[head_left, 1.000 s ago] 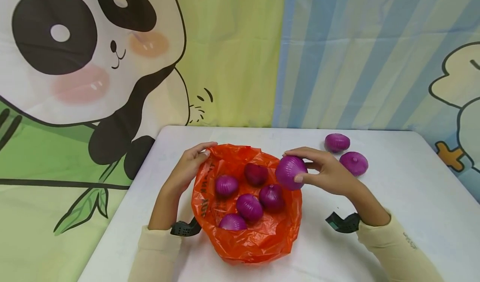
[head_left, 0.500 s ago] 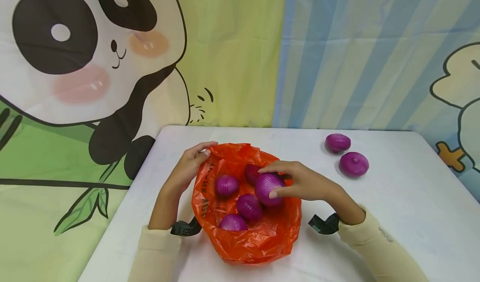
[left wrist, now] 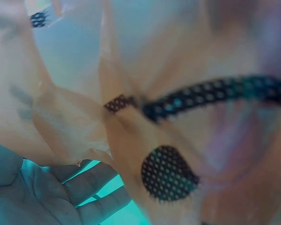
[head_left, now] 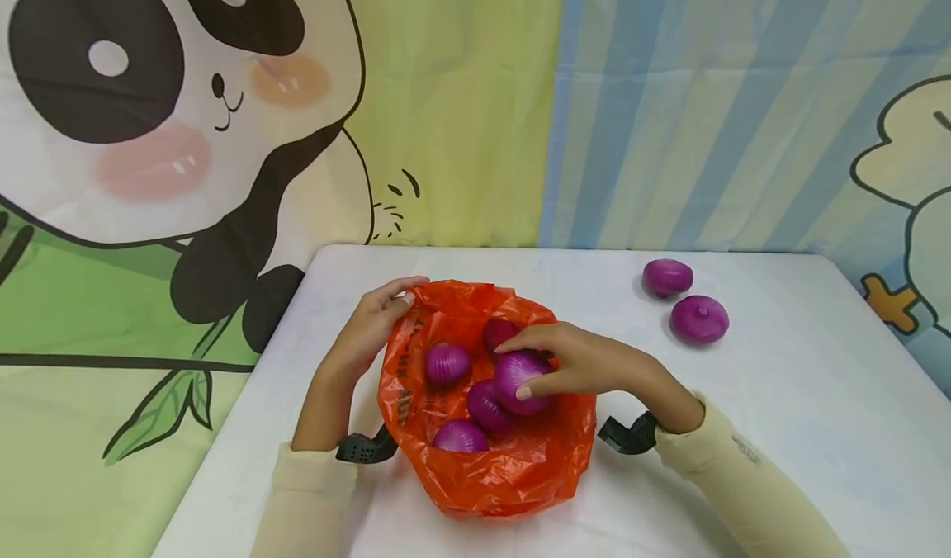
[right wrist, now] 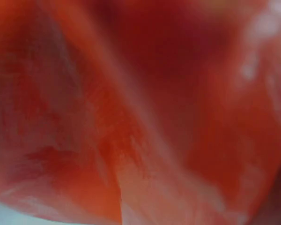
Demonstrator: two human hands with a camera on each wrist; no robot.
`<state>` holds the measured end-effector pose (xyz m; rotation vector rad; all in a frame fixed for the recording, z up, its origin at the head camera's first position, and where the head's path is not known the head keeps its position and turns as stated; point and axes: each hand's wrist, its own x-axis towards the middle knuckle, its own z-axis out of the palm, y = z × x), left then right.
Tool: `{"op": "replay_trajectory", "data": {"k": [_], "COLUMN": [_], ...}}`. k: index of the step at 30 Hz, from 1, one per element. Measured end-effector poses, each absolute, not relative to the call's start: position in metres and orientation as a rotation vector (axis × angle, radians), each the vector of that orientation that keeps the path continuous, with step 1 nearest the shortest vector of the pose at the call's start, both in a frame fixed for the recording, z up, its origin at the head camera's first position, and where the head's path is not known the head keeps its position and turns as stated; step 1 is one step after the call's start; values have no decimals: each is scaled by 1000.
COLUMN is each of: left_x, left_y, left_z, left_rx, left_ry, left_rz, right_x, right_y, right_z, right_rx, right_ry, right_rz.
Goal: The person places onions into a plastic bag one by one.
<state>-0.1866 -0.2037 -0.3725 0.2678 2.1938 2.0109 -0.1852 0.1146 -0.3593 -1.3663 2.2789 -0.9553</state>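
Observation:
An orange-red plastic bag (head_left: pixel 520 488) stands wide at the mouth on the table, with printed dark lettering on its left wall. My left hand (head_left: pixel 364 335) holds the bag's back-left rim between thumb and fingers. In the left wrist view the left palm (left wrist: pixel 42 199) lies beside the bag wall (left wrist: pixel 75 117). My right hand (head_left: pixel 587 364) reaches over the right rim and grips a purple onion (head_left: pixel 518 382) inside the bag. Around it lie more onions: one at the left (head_left: pixel 447 363), a darker one behind (head_left: pixel 499 333), one under the held onion (head_left: pixel 486 405), one in front (head_left: pixel 461 437).
Two more purple onions, one farther back (head_left: pixel 668 277) and one nearer (head_left: pixel 699 319), sit on the white table (head_left: pixel 802 360) at the back right. A cartoon-print curtain (head_left: pixel 461 104) hangs behind the table. Bag plastic (right wrist: pixel 131 117) fills the right wrist view, blurred.
My right hand has carried the onion left and down from the bag's right rim to among the other onions. The left hand stays at the rim.

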Motion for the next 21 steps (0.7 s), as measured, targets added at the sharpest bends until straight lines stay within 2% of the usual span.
{"op": "replay_trajectory", "data": {"k": [13, 21], "left_x": [-188, -189], "left_y": [-205, -204], "left_z": [-374, -372], "left_rx": [246, 262], "left_ry": [2210, 2186], "left_rz": [1992, 2020], "right_x": [-189, -191], "right_y": [107, 111], "right_z": [-358, -349], "right_rx": [-1312, -1354], "right_ry": [2289, 2284], "right_rz": [-815, -887]}}
